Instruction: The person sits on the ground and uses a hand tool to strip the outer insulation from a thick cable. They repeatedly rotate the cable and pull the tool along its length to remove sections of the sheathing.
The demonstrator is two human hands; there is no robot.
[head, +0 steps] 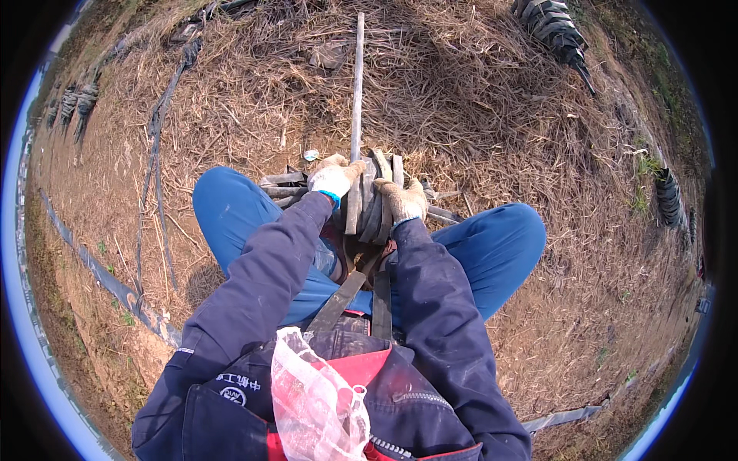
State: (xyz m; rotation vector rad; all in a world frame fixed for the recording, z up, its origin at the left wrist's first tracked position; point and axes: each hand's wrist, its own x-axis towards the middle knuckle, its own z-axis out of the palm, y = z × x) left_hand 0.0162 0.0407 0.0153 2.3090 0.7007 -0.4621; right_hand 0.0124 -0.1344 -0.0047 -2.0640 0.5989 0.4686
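A bundle of flat grey hose strips (368,196), likely drip irrigation tape, lies gathered between my bent knees. My left hand (334,176), in a cream knitted work glove with a blue cuff, grips its left side, thumb over the top. On the right side, my right hand (403,199), gloved alike, closes around the folds. One long strip (357,86) runs straight from the bundle away over the straw. Loose ends of strip (282,187) stick out beyond my left hand. Two strip lengths (337,302) reach back toward my lap. My fingertips are partly hidden.
Dry straw (461,104) covers the ground. A wrapped bundle (550,31) lies at upper right, another bundle (669,196) at far right, and several bundles (86,104) at far left. Flat hose (109,282) and dark strips (155,132) stretch along the left. White netting (314,397) hangs before my chest.
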